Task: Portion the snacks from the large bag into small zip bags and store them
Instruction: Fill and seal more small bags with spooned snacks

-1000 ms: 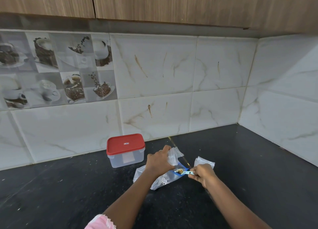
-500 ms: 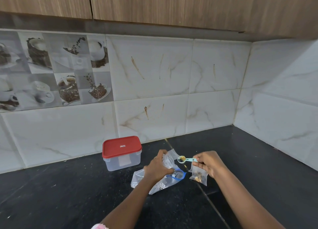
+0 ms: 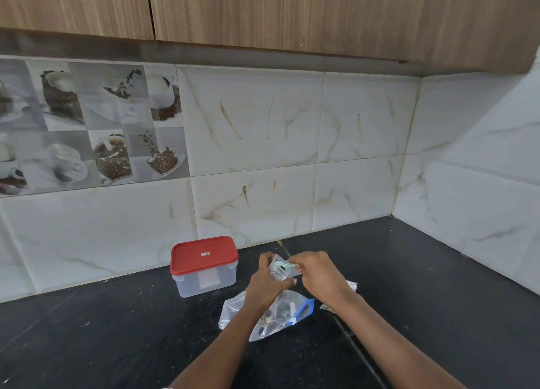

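The counter (image 3: 117, 330) is bare to the left and near; the walls meet at the far right corner. A box (image 3: 204, 267) with a red lid stands just left of the hands. The left hand (image 3: 267, 283) pinches a small bag (image 3: 280, 269) raised over the counter; the right hand (image 3: 320, 274) holds a scoop (image 3: 282, 264) at its mouth. The big bag (image 3: 277, 312), clear with a blue zip, lies crumpled beneath them

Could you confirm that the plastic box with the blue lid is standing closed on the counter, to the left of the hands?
Not quite: in the head view the box's lid is red, not blue. The rest holds: the box stands closed on the counter, left of both hands.
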Demonstrator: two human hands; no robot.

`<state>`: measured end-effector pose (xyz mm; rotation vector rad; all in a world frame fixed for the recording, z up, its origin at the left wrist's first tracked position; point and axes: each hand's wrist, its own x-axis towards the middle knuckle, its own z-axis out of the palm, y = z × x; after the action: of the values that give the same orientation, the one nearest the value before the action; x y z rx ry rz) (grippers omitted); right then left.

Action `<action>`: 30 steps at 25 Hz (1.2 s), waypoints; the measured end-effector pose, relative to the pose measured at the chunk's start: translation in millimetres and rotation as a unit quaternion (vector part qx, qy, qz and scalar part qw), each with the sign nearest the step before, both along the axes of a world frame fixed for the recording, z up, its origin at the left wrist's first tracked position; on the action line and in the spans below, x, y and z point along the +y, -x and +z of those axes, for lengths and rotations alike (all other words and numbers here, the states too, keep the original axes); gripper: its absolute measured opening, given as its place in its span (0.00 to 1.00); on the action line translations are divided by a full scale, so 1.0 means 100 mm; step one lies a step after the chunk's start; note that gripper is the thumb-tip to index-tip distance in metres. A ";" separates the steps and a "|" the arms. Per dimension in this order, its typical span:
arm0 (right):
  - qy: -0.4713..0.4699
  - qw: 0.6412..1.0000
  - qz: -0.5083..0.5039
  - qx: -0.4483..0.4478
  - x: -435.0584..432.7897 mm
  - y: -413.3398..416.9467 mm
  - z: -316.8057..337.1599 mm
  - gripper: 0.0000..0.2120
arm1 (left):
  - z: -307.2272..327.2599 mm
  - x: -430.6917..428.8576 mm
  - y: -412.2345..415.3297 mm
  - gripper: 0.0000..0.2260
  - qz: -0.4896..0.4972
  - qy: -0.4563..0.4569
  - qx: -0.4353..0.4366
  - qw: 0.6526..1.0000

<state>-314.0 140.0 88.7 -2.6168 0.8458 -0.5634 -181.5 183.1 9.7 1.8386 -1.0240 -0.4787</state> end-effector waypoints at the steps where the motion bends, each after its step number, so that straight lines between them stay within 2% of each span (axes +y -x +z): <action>1: 0.025 0.999 0.016 0.019 0.00 0.01 -0.01 0.21 | 0.01 0.00 0.01 0.33 0.001 0.002 0.004 1.000; 4: 0.075 0.995 0.041 0.042 0.00 0.03 -0.02 0.21 | 0.03 0.00 0.01 0.35 0.009 -0.001 0.008 1.000; 6: 0.062 0.998 0.026 0.000 -0.03 0.05 -0.03 0.19 | 0.05 0.00 0.00 0.35 0.010 -0.001 0.014 1.000; 8: -0.024 0.992 -0.033 -0.117 -0.11 0.10 -0.03 0.15 | 0.09 -0.01 -0.01 0.34 0.009 -0.003 0.021 1.000; 11: -0.186 0.942 -0.140 -0.242 -0.33 0.23 -0.08 0.11 | 0.17 -0.04 0.01 0.33 0.002 -0.038 0.001 0.999; 13: -0.277 0.905 -0.210 -0.245 -0.50 0.35 -0.19 0.10 | 0.21 -0.05 0.07 0.33 -0.038 -0.106 -0.083 0.990; 14: -0.310 0.895 -0.239 -0.215 -0.57 0.41 -0.27 0.10 | 0.22 -0.06 0.12 0.33 -0.069 -0.150 -0.144 0.976; 17: -0.351 0.890 -0.270 -0.108 -0.63 0.49 -0.49 0.11 | 0.21 -0.09 0.29 0.33 -0.139 -0.249 -0.300 0.910; 19: -0.333 0.907 -0.248 -0.066 -0.58 0.48 -0.59 0.11 | 0.19 -0.13 0.34 0.31 -0.131 -0.257 -0.338 0.896; 21: -0.279 0.938 -0.201 -0.046 -0.50 0.44 -0.64 0.11 | 0.20 -0.15 0.32 0.29 -0.107 -0.241 -0.330 0.906; 25: -0.175 0.976 -0.106 -0.077 -0.34 0.29 -0.72 0.15 | 0.29 -0.12 0.24 0.27 -0.088 -0.201 -0.272 0.937; 27: -0.102 0.994 -0.025 -0.022 -0.30 0.18 -0.79 0.15 | 0.32 -0.07 0.19 0.28 -0.080 -0.179 -0.242 0.950; 30: -0.048 0.992 0.079 0.084 -0.32 -0.02 -0.83 0.13 | 0.34 -0.01 0.06 0.25 -0.061 -0.150 -0.212 0.964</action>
<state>-312.2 108.1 6.1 -2.6382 0.6878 -0.2569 -187.8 182.2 43.6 2.2164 -1.4195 -0.3304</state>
